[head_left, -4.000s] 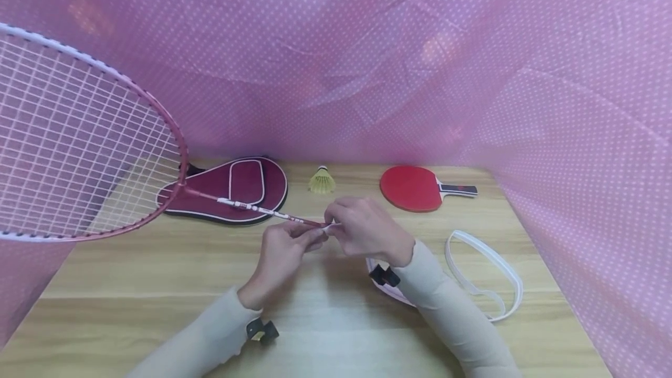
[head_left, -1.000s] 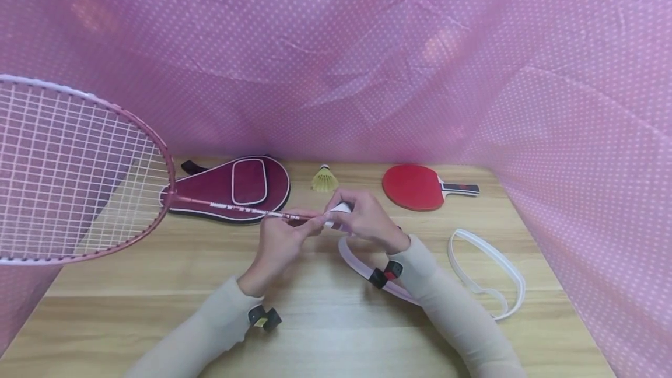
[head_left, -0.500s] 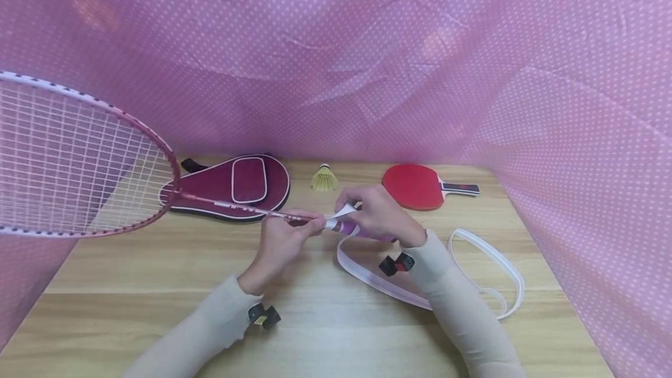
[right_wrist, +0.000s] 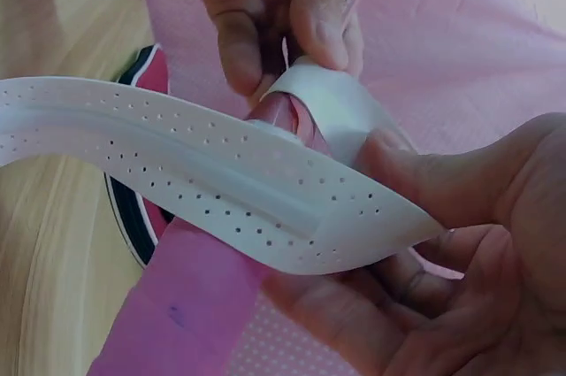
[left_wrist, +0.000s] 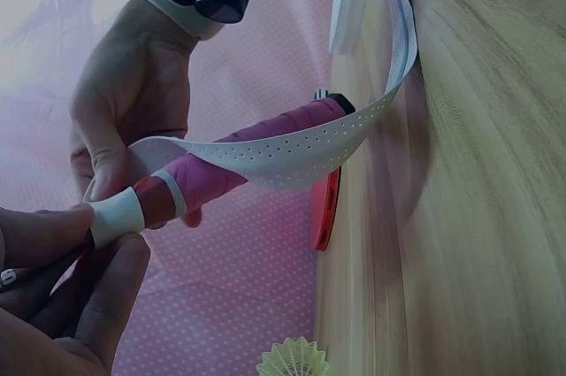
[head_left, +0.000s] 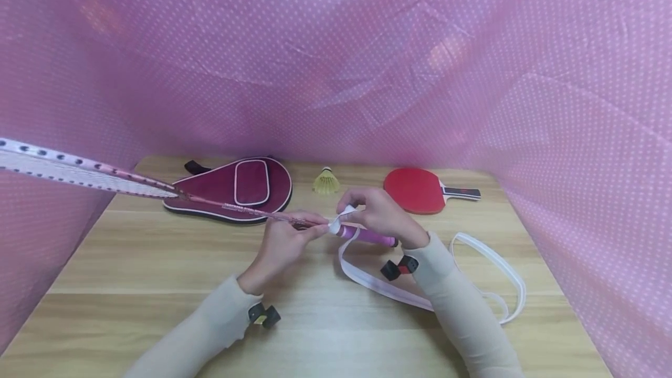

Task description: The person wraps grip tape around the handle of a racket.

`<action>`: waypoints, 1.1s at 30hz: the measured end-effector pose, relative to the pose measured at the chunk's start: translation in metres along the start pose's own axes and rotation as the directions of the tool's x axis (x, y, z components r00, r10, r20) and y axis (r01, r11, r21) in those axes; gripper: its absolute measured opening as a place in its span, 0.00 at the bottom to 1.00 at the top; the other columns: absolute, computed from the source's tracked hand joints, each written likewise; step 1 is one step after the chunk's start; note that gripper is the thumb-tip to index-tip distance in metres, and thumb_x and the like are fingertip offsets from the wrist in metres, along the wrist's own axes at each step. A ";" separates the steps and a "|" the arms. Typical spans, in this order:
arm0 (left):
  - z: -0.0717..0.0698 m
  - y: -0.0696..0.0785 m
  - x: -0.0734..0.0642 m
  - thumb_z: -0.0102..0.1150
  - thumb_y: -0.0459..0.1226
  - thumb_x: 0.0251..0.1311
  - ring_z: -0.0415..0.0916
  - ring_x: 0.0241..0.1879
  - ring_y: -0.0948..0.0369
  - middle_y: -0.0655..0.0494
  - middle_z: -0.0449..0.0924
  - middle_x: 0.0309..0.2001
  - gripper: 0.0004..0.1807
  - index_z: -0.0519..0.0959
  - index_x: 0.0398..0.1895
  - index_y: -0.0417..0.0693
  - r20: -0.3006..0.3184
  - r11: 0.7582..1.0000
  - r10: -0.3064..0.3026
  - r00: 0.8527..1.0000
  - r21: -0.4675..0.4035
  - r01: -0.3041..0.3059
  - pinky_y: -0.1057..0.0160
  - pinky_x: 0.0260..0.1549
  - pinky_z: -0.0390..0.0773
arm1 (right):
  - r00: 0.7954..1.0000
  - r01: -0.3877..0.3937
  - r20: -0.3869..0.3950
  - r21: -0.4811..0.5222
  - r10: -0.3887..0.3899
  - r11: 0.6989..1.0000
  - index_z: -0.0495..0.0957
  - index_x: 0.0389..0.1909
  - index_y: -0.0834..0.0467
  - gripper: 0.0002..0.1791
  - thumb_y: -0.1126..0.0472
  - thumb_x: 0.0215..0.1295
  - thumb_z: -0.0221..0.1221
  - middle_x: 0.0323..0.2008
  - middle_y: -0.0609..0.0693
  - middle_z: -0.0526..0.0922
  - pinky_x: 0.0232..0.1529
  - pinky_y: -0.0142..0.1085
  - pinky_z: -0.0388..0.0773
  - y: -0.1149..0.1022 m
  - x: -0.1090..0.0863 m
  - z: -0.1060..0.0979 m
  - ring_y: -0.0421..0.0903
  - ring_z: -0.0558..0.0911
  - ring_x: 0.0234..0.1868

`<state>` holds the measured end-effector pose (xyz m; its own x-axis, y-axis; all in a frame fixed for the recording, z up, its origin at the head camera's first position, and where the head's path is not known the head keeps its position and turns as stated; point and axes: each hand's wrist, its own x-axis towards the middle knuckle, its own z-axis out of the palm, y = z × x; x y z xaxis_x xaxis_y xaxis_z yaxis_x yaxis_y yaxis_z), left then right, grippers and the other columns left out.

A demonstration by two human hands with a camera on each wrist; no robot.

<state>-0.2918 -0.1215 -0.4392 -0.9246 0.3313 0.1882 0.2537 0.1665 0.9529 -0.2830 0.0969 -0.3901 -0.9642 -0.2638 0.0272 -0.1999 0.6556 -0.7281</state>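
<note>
A pink badminton racket point(head_left: 247, 209) points leftward above the table, its strung head seen nearly edge-on in the head view. My left hand point(head_left: 280, 244) grips it where the shaft meets the handle, thumb and finger at the edge of a white band. Perforated white grip tape point(left_wrist: 292, 150) circles the top of the purple handle point(head_left: 370, 237), and its loose length sags down toward the table on the right. Between thumb and fingers, my right hand point(head_left: 380, 217) pinches the tape point(right_wrist: 345, 119) close to the wrap. The handle's black butt end shows beyond it.
A maroon paddle case point(head_left: 210, 194) lies at the back left, partly behind the racket. A yellow shuttlecock point(head_left: 326, 182) and a red table tennis paddle point(head_left: 415, 190) stand along the back. More white tape point(head_left: 496, 255) curls on the wooden table point(head_left: 325, 331) at right. Pink dotted cloth surrounds it.
The racket has rolled, so its head went from face-on to nearly edge-on. The white tape now runs round the handle top, and more of the purple handle shows beneath the right hand.
</note>
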 end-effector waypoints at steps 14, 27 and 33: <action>0.010 0.005 -0.015 0.75 0.36 0.54 0.85 0.40 0.65 0.49 0.91 0.41 0.09 0.89 0.39 0.46 0.017 0.991 -0.072 0.997 -0.108 0.073 0.71 0.41 0.83 | 0.967 -0.166 0.253 0.514 0.036 0.842 0.68 0.36 0.62 0.03 0.69 0.71 0.50 0.30 0.53 0.82 0.29 0.29 0.78 0.010 -0.008 0.019 0.44 0.80 0.27; 0.027 0.006 -0.025 0.76 0.36 0.53 0.88 0.42 0.56 0.42 0.89 0.44 0.19 0.85 0.47 0.37 -0.056 0.977 -0.022 0.998 -0.213 0.010 0.67 0.41 0.87 | 1.000 0.001 0.026 0.381 -0.011 0.925 0.71 0.37 0.64 0.02 0.69 0.71 0.54 0.29 0.51 0.82 0.33 0.40 0.85 0.002 -0.027 0.028 0.44 0.82 0.28; 0.033 0.012 -0.031 0.77 0.35 0.52 0.89 0.38 0.53 0.44 0.91 0.37 0.12 0.88 0.38 0.40 -0.154 0.988 -0.034 0.988 -0.154 0.010 0.69 0.35 0.85 | 0.998 0.056 0.011 0.263 -0.061 0.963 0.76 0.36 0.60 0.02 0.67 0.69 0.59 0.29 0.54 0.87 0.35 0.46 0.86 0.004 -0.032 0.023 0.43 0.86 0.29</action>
<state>-0.2505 -0.0993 -0.4412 -0.9653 0.1786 0.1903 0.1978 0.0249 0.9799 -0.2486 0.0923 -0.4096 -0.9482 -0.3111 0.0641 -0.2009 0.4309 -0.8797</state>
